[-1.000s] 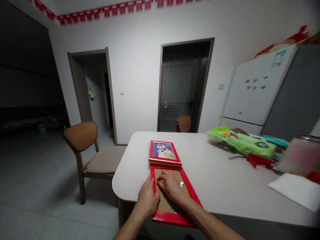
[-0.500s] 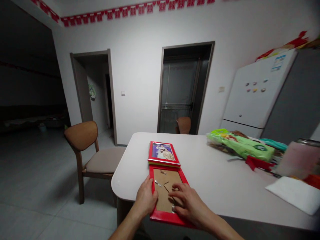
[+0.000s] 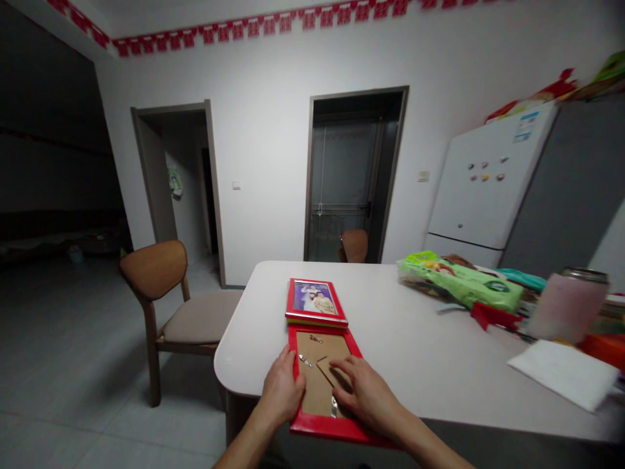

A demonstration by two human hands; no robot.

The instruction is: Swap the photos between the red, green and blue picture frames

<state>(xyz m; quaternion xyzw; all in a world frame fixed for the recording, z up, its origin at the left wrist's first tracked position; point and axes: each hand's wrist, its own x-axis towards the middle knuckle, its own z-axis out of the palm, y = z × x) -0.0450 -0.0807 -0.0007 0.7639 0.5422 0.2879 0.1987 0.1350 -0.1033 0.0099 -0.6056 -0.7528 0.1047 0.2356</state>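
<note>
A red picture frame lies face down at the near edge of the white table, its brown backing board showing. My left hand rests on the frame's left rail, fingers curled over it. My right hand lies flat on the backing board with fingers spread, beside the small metal clips and the fold-out stand. Just beyond, a second red frame lies face up with a photo in it.
A wooden chair stands left of the table. At the right lie a green packet, a red item, a pink cup and a white sheet. A fridge and two doorways stand behind.
My right hand slid from the top of the backing board down to its lower right part, uncovering the clips. The left hand stayed on the left rail. The view shifted slightly.
</note>
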